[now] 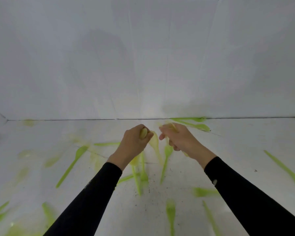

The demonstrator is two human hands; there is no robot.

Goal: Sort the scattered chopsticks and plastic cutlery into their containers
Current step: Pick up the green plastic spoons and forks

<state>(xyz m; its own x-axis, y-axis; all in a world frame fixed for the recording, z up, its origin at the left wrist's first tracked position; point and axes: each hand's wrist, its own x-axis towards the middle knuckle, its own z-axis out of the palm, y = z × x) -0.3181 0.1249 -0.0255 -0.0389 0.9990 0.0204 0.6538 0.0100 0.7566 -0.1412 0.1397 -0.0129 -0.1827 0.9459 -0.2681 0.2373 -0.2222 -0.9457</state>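
My left hand [134,143] is curled round pale yellow plastic cutlery [144,132], whose ends stick out above and below the fist. My right hand [179,138] grips more yellow cutlery [171,127] plus a green fork [166,157] that hangs down from it. Both hands hover close together over the white surface [237,142] near the back wall. A blurred yellow piece [156,145] lies between the hands. Green plastic forks and spoons lie scattered all around, such as a spoon [73,165] at left. No chopsticks or containers are in view.
A white wall [143,57] rises right behind the hands. More green cutlery lies along the wall at right [194,124], at the far right [289,172], and near the bottom edge [170,213]. Dark specks dot the surface.
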